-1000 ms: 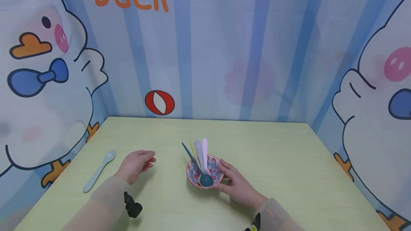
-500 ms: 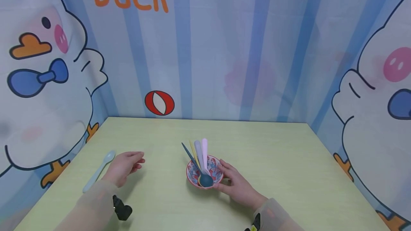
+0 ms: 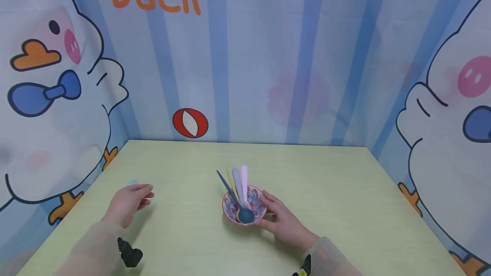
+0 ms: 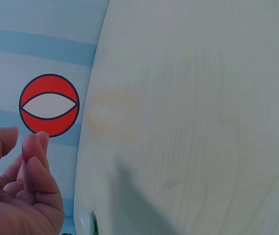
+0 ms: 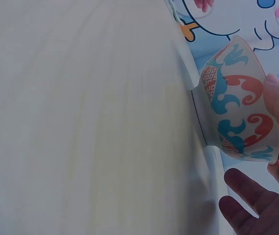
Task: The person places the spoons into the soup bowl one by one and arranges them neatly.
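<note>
A small bowl (image 5: pixel 242 110) with red and blue patterning stands on the table in front of me. Its rim is held between the thumb and fingers of my right hand (image 3: pixel 285 223). Several spoons lean in it: a dark blue spoon (image 3: pixel 245 215) on top, then a yellow handle (image 3: pixel 230 179), a grey-purple handle (image 3: pixel 237 180) and a pink handle (image 3: pixel 244 178). My left hand (image 3: pixel 128 202) hovers over the left of the table, fingers loosely bent around nothing. It hides most of a light blue spoon (image 3: pixel 132 182), whose bowl end peeks out behind it.
The pale green-yellow table (image 3: pixel 326 182) meets an upright blue striped curtain (image 3: pixel 253 54) at its back edge. Printed duck figures (image 3: pixel 50 139) cover the cloth on both sides. A black wrist camera (image 3: pixel 130 254) sits on the left sleeve.
My left hand has travelled left, away from the bowl, until it covers most of the light blue spoon. The right hand and the bowl have stayed put.
</note>
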The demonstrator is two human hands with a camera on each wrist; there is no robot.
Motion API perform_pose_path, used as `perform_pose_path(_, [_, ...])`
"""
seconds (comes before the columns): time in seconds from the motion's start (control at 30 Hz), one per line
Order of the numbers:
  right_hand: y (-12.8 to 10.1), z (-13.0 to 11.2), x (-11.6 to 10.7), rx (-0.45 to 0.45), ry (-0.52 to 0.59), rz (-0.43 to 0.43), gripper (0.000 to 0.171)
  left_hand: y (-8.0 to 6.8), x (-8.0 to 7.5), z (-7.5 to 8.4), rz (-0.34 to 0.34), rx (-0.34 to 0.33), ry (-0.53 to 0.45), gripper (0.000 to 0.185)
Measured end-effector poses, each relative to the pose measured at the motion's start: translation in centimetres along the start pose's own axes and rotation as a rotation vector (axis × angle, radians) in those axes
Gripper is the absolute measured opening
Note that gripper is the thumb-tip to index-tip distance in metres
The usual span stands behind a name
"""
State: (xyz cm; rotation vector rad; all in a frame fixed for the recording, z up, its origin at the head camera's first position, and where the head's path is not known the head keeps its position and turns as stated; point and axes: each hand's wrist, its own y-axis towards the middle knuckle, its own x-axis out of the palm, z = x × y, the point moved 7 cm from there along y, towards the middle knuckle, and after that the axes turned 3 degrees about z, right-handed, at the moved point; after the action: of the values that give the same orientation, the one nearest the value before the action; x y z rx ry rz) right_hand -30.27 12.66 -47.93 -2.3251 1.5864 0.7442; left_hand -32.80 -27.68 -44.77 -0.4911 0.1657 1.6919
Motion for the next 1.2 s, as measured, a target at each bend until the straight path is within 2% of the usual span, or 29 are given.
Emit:
perform_pose_path(0.47, [0.0,0.0,-0.1,-0.001,0.001,0.002,0.076,0.3,-4.2,-2.6,0.102,-0.090,0.104,0.068])
perform_pose_path(0.73, [-0.1,0.0,0.0,-0.005,0.005,0.004,0.077,0.6,-6.1,-3.9,0.210,-0.153,0.167,0.065])
perform_pose_path(0.9, [0.0,0.1,0.0,-0.007,0.005,0.004,0.076,0.6,-6.7,-4.4,0.240,-0.204,0.222,0.067])
perform_pose_path(1.2, [-0.1,0.1,0.0,-0.013,0.004,0.003,0.077,0.1,-6.8,-5.6,0.264,-0.301,0.240,0.062])
